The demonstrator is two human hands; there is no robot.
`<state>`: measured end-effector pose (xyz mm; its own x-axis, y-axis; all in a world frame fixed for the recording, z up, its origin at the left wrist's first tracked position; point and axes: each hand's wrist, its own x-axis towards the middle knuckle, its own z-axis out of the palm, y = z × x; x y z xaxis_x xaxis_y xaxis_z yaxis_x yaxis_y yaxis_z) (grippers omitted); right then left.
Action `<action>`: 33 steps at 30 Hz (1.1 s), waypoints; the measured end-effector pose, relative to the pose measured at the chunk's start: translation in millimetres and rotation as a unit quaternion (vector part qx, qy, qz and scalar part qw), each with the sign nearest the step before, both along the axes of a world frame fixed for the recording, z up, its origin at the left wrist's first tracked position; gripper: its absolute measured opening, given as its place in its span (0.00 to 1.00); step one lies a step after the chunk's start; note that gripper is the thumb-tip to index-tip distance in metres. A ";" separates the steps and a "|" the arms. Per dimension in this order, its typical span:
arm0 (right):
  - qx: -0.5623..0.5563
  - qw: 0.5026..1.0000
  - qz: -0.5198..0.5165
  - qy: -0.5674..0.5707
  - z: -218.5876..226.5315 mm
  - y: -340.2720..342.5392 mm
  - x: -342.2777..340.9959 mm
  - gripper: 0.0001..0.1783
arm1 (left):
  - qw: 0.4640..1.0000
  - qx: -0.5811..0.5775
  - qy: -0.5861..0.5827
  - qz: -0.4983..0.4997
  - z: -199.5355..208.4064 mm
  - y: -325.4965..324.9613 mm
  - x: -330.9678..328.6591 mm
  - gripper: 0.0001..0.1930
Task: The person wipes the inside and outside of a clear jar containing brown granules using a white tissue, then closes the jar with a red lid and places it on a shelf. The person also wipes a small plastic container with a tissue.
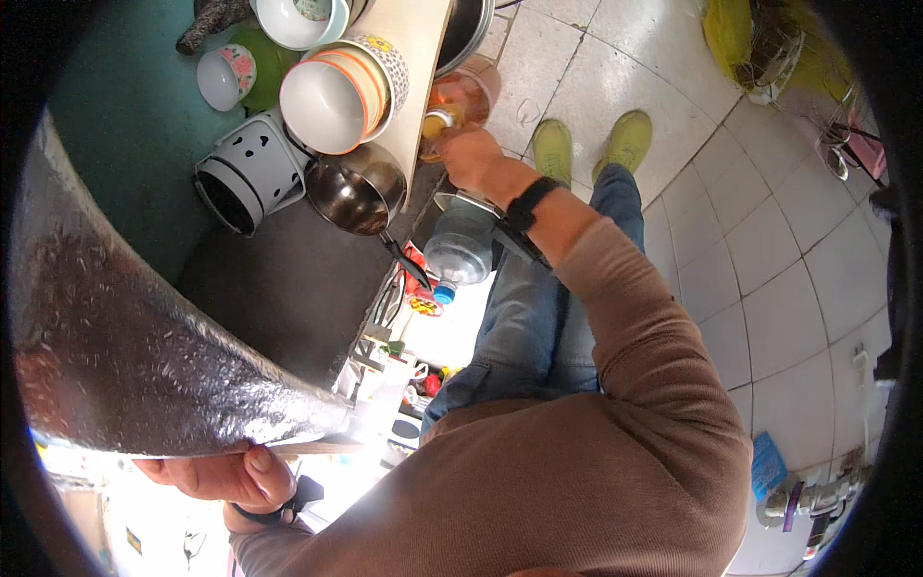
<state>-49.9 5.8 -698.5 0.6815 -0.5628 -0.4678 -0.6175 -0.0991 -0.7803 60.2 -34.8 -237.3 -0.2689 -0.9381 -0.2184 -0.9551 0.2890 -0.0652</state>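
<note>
My left hand (226, 478), at the lower left, is closed on the edge of a large silvery metal vessel (183, 356) with a wet-looking, curved surface. Its thumb shows below the rim, while the other fingers are partly hidden. To the upper middle reaches my right hand (471, 159), with a black band on the wrist. Its fingers are curled at the top of a translucent orange-tinted plastic bottle (463, 93) with a yellow cap, low beside the counter edge; the fingertips are partly hidden. Near that wrist is a clear plastic jug (458, 252) with a blue cap.
Stacked bowls (325, 108), a white-and-pink cup (227, 77), a grey-white container with black spots (245, 173) and a steel saucepan (356, 192) are on the counter at left. A dark pot (463, 34) is beyond. Tiled floor (635, 62) lies under my green shoes (625, 139).
</note>
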 end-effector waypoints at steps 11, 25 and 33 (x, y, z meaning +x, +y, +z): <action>-0.271 0.960 0.056 -0.038 -30.4 33.3 20.1 0.18 | 0.999 0.029 0.017 -0.012 2.3 1.0 5.7 0.36; 0.028 0.959 -0.245 0.140 69.6 123.7 -182.1 0.12 | 0.982 -0.068 0.174 -0.014 -23.6 -8.3 -10.5 0.25; 0.070 0.950 -0.247 0.178 154.6 52.7 -253.1 0.16 | 0.985 -0.125 0.120 -0.008 -27.3 -8.3 -15.3 0.24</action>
